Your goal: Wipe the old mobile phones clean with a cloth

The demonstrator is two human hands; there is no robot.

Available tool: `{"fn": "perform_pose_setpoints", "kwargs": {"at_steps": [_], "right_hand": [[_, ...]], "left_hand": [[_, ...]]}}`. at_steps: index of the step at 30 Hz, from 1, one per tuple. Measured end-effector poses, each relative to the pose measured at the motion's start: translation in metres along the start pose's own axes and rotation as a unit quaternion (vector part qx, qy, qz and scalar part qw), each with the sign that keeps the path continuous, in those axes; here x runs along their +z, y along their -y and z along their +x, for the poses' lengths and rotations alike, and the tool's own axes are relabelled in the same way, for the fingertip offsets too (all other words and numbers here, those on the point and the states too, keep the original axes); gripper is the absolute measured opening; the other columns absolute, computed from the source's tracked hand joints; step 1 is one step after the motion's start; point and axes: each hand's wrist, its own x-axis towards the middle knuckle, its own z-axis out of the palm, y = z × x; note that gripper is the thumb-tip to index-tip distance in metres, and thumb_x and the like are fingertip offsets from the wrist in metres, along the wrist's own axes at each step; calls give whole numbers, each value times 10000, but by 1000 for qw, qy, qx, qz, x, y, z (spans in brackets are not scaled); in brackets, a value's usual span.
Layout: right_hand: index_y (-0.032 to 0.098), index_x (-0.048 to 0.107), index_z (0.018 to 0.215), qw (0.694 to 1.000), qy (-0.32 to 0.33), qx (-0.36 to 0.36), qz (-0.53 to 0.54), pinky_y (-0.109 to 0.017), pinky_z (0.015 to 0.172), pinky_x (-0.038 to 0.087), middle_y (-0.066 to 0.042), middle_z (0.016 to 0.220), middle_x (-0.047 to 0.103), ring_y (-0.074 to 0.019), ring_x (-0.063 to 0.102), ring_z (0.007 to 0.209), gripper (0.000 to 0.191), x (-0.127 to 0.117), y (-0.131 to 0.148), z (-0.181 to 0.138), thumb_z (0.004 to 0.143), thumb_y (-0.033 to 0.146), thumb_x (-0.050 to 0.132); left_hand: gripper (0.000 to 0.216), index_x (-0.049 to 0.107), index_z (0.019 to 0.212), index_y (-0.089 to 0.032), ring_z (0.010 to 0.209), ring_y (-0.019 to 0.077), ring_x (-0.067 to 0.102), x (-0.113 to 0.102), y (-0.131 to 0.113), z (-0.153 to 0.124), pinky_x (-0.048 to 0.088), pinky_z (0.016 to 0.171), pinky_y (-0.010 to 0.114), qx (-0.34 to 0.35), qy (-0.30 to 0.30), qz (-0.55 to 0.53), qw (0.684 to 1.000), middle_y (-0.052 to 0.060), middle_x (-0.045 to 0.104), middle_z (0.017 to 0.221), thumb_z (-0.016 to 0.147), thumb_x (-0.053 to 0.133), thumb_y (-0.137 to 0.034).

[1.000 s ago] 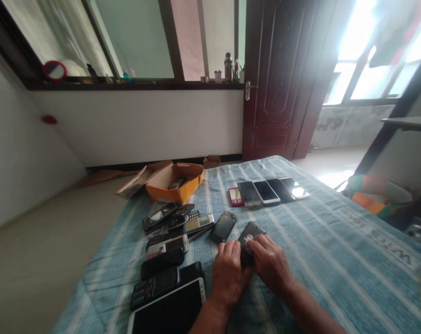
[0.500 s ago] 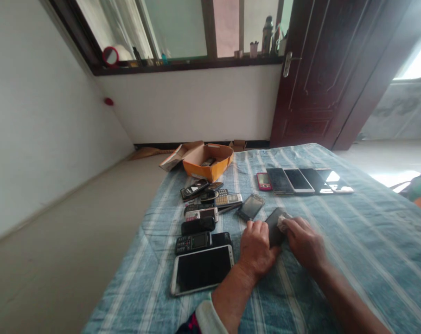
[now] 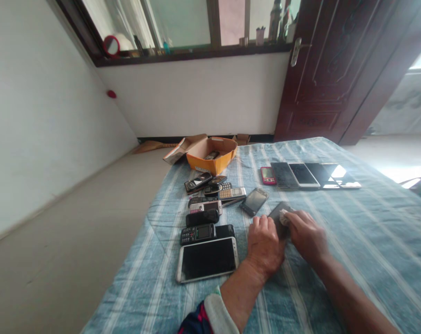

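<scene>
A dark grey mobile phone (image 3: 277, 214) lies tilted on the blue striped cloth, and my left hand (image 3: 265, 243) grips its left edge, fingers closed. Pinched in my right hand (image 3: 307, 234) is a crumpled white tissue (image 3: 284, 217), pressed against the phone's surface. Just beyond my left hand rests a small dark touchscreen phone (image 3: 255, 202). To the left of that hand sits a large white-framed phone (image 3: 207, 260) with a black screen. Part of the gripped phone is hidden under my fingers.
Several old keypad phones (image 3: 198, 233) form a column on the left. An open orange box (image 3: 212, 161) with a phone inside stands at the far edge. Further right, a red phone (image 3: 268, 175) lies beside a row of flat smartphones (image 3: 302, 176). A dark red door (image 3: 322, 93) stands behind.
The camera view has shifted slightly, so the scene sits a little higher and further right. My right hand has moved a little with the tissue on the phone; my left hand keeps its grip.
</scene>
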Motion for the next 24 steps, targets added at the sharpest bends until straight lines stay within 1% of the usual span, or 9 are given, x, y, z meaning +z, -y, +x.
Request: {"fn": "perform_pose_setpoints", "kwargs": {"at_steps": [4,6,10,12,14,16,19,21,24], "right_hand": [[186,681,934,999,-10,47,-22,-272,677,418,-60,855,654,-179,574,775,268,3,-12,1,906,141,418],[189,681,935,998,-14,55,-21,-270,677,417,-57,850,653,-177,573,768,266,4,-13,1,906,147,420],[199,679,895,1000,7,13,20,-261,683,414,-56,838,640,-173,560,779,267,4,0,1,930,161,418],[200,672,871,999,27,-12,45,-256,691,411,-53,833,626,-171,547,780,269,4,10,2,938,153,415],[202,662,858,997,44,-24,56,-253,684,404,-47,827,613,-168,536,772,259,5,19,4,937,143,422],[207,658,866,997,53,-24,50,-256,681,395,-38,812,603,-168,528,758,235,6,22,7,930,138,442],[217,661,884,998,59,-7,22,-266,681,377,-34,818,610,-174,526,770,210,10,20,15,910,120,476],[223,664,860,998,60,17,0,-269,669,363,-35,833,618,-179,523,785,215,12,18,21,891,97,492],[221,660,818,996,67,50,-18,-272,654,347,-38,845,620,-178,519,788,231,14,18,28,869,64,499]], "left_hand": [[343,579,1021,-117,1004,299,502,-1,4,1,450,894,431,9,0,-5,1000,131,594,1078,780,651,-350],[318,582,1010,-130,994,292,505,-1,5,1,452,892,427,15,-4,-3,1000,121,600,1066,777,651,-336],[265,604,987,-142,949,282,513,0,9,3,455,885,423,25,-16,2,1000,110,615,1016,833,586,-357],[245,612,1000,-140,936,279,514,1,10,3,456,877,421,24,-28,-5,999,110,619,1011,839,568,-319],[232,614,1015,-145,938,277,517,1,11,4,459,860,417,28,-38,-16,999,113,617,1023,837,551,-279],[224,613,1016,-157,934,271,523,0,12,4,459,857,412,38,-44,-30,998,110,617,1023,846,536,-279],[264,597,1060,-155,936,268,530,-5,13,3,461,862,412,45,-42,-48,997,108,617,1034,844,541,-297],[282,587,1074,-148,944,273,533,-8,13,4,462,864,418,45,-40,-55,997,111,616,1038,848,536,-309],[245,587,1028,-154,939,274,538,-8,14,5,463,855,417,43,-43,-64,996,107,619,1023,837,540,-299]]}}
